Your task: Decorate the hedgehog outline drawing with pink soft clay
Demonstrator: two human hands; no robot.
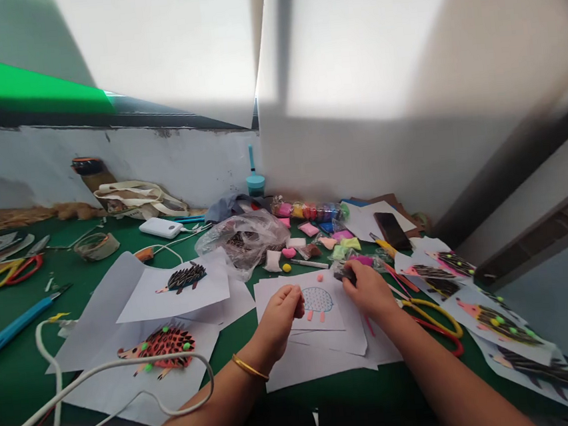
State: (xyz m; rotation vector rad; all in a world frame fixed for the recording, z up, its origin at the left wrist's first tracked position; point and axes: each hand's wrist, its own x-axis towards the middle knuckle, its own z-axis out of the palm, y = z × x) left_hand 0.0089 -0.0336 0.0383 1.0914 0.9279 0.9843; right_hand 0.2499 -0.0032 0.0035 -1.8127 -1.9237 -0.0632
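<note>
Left hand (283, 310), fingers curled together, tips on the hedgehog sheet (317, 300) mid-worktop (9, 380): one blue-dotted body, two pink legs. Right hand (369, 288) clamps a dark packet (344, 275) just beyond. Two pairs: right scissors (432, 316), far left scissors (11, 271).

Left grip (282, 309), fingers curled, rests on a sheet (291, 291) beside a dotted hedgehog outline (317, 299); whether it holds anything cannot be told. Right grip (369, 286) is closed on a dark item (344, 274) at the sheet's upper right corner. Scissors (431, 312) lie just right of that grip. Finished hedgehog pictures (161, 345) lie on the green desk (13, 373). Clay packets (308, 210) sit behind.
</note>
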